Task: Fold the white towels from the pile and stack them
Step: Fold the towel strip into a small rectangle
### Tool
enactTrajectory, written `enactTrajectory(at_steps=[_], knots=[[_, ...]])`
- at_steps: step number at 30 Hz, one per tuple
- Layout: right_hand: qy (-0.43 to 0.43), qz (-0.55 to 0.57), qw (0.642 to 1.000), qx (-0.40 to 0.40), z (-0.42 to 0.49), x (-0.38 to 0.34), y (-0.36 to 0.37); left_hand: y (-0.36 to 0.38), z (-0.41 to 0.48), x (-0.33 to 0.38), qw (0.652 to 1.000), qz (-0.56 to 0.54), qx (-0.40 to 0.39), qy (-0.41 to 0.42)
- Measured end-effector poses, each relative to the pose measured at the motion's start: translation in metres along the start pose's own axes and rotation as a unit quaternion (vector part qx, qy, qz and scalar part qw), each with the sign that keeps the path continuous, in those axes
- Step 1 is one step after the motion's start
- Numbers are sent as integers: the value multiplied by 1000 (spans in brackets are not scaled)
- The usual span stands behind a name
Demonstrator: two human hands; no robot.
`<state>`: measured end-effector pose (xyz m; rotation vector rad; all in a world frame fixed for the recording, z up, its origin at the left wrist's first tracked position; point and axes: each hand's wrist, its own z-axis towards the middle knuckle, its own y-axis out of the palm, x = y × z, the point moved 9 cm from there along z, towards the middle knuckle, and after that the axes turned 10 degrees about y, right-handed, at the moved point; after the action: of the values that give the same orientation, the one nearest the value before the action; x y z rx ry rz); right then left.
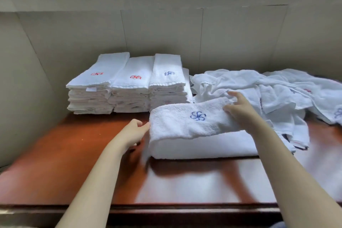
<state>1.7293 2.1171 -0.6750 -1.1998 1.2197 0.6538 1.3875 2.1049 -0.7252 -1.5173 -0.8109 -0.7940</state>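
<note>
my right grip [240,109] pinches the top layer of the towel [185,127] in the middle of the surface [83,153], my left grip [133,133] rests straight-fingered against its fold, so i should lay edges flush, then press flat.

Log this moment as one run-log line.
step: folding towel | left hand: touches folded edge | right hand: grips other end | folded stacks: behind | pile: loose, right

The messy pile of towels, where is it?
In the head view, the messy pile lies on the right side of the wooden table, just right of the folded stacks.
</note>
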Motion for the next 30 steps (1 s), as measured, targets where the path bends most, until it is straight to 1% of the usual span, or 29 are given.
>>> enactTrajectory(at_steps=[3, 4, 5, 7, 11, 13, 15, 18, 20, 22, 24, 27, 29, 30], knots=[[41, -157, 987, 11, 12, 51, -18, 26, 2, -1, 998, -11, -50, -29], [50, -196, 979, 12, 13, 64, -20, 35, 3, 1, 997, -30, -65, -35], [48, -207, 977, 15, 14, 71, -23, 44, 4, 4, 995, -51, -83, -39], [34, -179, 983, 15, 14, 76, -25, 60, 6, 9, 991, -81, -96, -40], [35, -108, 994, -6, 10, 77, -30, 68, 13, 18, 994, -86, -71, -20], [48, -60, 996, -37, 4, 76, -24, 56, 16, 23, 991, -124, -40, -8], [59, 2, 994, -93, -7, 69, -5, 28, 20, 22, 989, -146, 14, 2], [61, 71, 981, -167, -19, 52, 30, -20, 26, -4, 989, -110, 95, -33], [57, 104, 975, -188, -19, 39, 40, -37, 27, -26, 989, -52, 112, -81], [52, 134, 974, -176, -15, 31, 31, -35, 26, -33, 991, 3, 86, -99], [59, 134, 979, -143, -8, 34, 15, -25, 28, -33, 993, 43, 47, -99], [89, 71, 991, -69, 1, 58, -9, -10, 32, -30, 993, 72, 15, -92], [110, 16, 993, -49, 3, 73, -16, -3, 34, -28, 993, 82, 0, -84], [118, 9, 992, -50, 3, 77, -17, 0, 36, -28, 993, 82, -3, -80]])
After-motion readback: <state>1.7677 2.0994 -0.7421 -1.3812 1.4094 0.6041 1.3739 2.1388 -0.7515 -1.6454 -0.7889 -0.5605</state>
